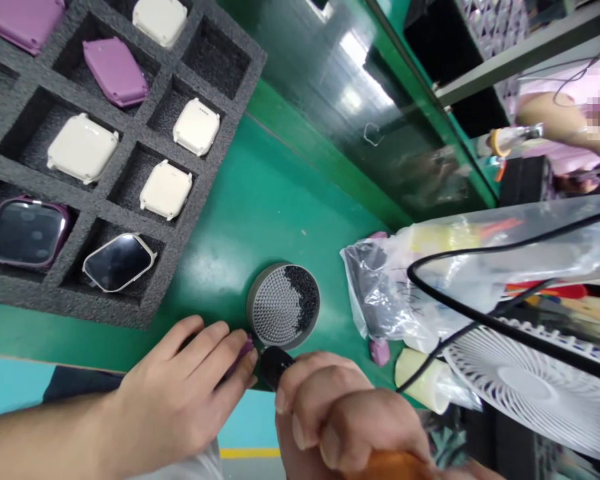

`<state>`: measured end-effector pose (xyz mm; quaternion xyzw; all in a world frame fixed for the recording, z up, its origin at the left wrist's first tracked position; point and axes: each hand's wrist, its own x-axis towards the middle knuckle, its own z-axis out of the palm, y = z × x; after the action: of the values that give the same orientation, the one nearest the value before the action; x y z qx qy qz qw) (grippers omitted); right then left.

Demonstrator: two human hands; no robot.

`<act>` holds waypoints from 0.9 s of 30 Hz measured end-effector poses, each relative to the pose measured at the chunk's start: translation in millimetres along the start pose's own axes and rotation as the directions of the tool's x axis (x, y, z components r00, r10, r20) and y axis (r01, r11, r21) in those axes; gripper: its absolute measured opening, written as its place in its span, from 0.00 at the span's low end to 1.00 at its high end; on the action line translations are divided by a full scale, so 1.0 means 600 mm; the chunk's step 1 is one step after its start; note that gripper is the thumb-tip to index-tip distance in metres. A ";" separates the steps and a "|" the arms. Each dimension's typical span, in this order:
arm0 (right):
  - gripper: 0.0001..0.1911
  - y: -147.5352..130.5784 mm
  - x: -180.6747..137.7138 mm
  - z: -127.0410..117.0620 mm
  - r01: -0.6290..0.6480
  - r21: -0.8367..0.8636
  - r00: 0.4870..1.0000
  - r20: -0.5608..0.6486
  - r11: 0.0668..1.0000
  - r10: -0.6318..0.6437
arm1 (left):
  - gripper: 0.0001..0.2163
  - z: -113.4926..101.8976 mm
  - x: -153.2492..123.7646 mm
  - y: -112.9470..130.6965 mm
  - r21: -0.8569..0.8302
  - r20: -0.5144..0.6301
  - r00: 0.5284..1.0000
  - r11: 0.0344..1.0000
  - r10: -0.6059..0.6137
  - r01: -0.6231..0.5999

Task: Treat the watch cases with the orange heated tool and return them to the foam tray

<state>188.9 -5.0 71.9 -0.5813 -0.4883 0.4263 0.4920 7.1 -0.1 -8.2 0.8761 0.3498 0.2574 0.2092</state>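
Note:
My left hand [180,393] is closed around a small purple watch case [246,348] near the table's front edge; the fingers hide most of it. Wrapped round an electric screwdriver is my right hand [350,413]. The screwdriver's black nose [275,365] points at the purple case, but its tip cannot be made out clearly. Just beyond both hands stands a round grey dish [251,313] with black screws [307,293] along its right side. To the left, a grey foam tray [167,260] holds white watch cases [83,148], purple ones [117,72] and two with dark screens [120,262].
On the right lie a clear plastic bag [390,300], a pale yellow roll [417,380] and a white slatted round grille [525,377]. A black cable [460,307] loops over them. Glossy dark panelling [350,100] borders the green table [220,220]. Another person's arm [555,117] shows at upper right.

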 end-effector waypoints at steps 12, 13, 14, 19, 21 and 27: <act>0.15 0.014 0.020 0.021 0.342 0.084 0.878 -0.384 0.936 -0.286 | 0.17 -0.006 -0.008 -0.008 -0.027 0.031 0.990 0.990 0.140 -0.139; 0.15 0.014 0.021 0.022 0.347 0.101 0.883 -0.371 0.933 -0.288 | 0.16 -0.004 -0.009 -0.008 -0.016 0.017 0.993 0.993 0.119 -0.118; 0.14 0.016 0.023 0.024 0.367 0.115 0.879 -0.366 0.923 -0.304 | 0.15 -0.002 -0.009 -0.007 0.002 -0.005 0.996 0.996 0.086 -0.086; 0.14 0.033 0.026 0.028 0.401 0.140 0.864 -0.386 0.905 -0.324 | 0.12 0.000 -0.007 -0.001 -0.025 -0.034 0.999 1.000 0.009 -0.010; 0.14 0.038 0.026 0.028 0.399 0.157 0.865 -0.391 0.904 -0.314 | 0.13 -0.003 -0.007 -0.002 -0.075 -0.012 1.000 0.997 0.028 -0.029; 0.13 0.039 0.025 0.029 0.404 0.151 0.861 -0.397 0.902 -0.319 | 0.16 -0.007 -0.006 -0.007 -0.058 -0.037 0.998 0.997 0.052 -0.054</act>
<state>178.0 11.6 45.7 -0.4867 -0.4373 0.2643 0.7086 0.0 0.9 -8.5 0.8738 0.3223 0.2887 0.2220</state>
